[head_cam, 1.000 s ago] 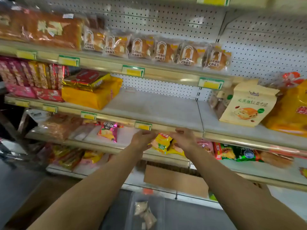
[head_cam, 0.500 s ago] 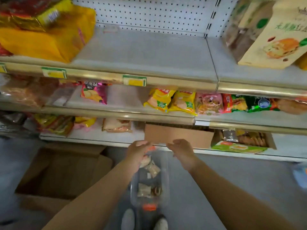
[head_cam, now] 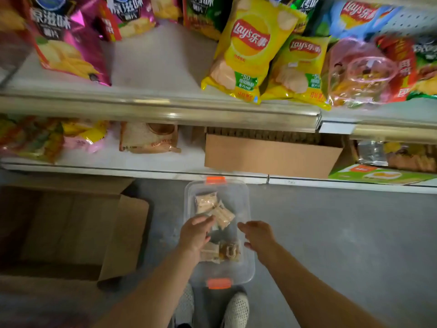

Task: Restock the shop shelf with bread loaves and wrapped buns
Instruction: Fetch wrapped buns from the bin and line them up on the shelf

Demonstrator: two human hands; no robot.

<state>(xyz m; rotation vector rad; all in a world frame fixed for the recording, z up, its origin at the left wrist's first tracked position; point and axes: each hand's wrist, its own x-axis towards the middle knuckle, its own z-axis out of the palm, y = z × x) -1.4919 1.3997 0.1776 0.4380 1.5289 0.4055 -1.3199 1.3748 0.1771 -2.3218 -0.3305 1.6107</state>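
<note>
Over the clear plastic bin [head_cam: 246,233] on the floor at 6 o'clock, the left hand [head_cam: 195,234] reaches in with loose fingers above the wrapped buns [head_cam: 212,209]; whether it touches one cannot be told. The right hand [head_cam: 259,235] hangs relaxed and holds nothing at the bin's 3 o'clock rim.

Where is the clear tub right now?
The clear tub sits on the floor at centre, just ahead of the shoes, below both hands.

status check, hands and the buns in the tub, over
Left hand open over wrapped buns in clear tub. Right hand open, empty. Nothing gripped yet; path clear.
</note>
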